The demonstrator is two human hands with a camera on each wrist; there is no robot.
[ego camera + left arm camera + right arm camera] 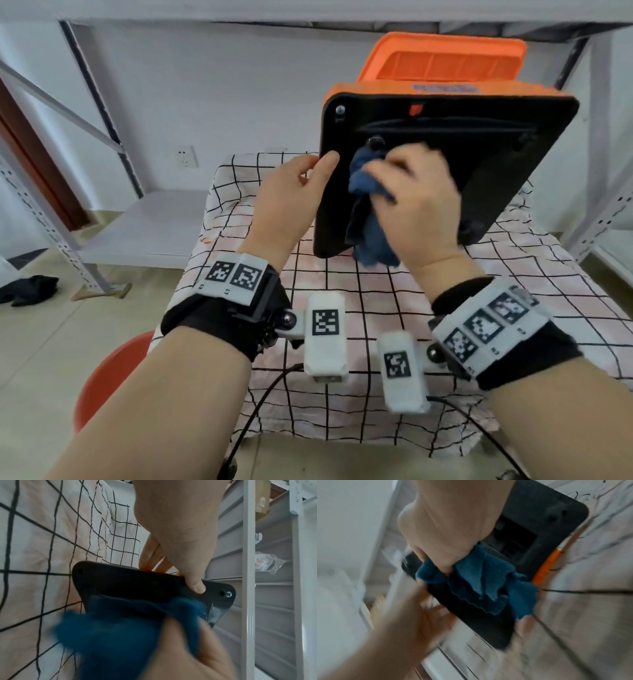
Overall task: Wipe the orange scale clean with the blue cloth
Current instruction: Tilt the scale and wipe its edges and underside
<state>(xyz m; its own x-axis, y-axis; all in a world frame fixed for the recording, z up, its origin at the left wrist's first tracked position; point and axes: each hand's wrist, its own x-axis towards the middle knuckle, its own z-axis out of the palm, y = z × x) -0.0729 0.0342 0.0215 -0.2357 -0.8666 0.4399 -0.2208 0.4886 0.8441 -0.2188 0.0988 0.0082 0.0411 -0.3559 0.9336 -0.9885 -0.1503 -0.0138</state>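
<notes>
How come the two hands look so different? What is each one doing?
The left hand grips the side edge of the tilted orange scale with the black underside, thumb on the black face, while the right hand bunches the crumpled blue cloth against that face. The left hand looks sharp; the right hand looks blurred. The left hand holds no cloth. Both wear black wrist straps and touch the same scale.

No text is legible; the orange scale's (442, 51) label (445, 88) is blurred.
</notes>
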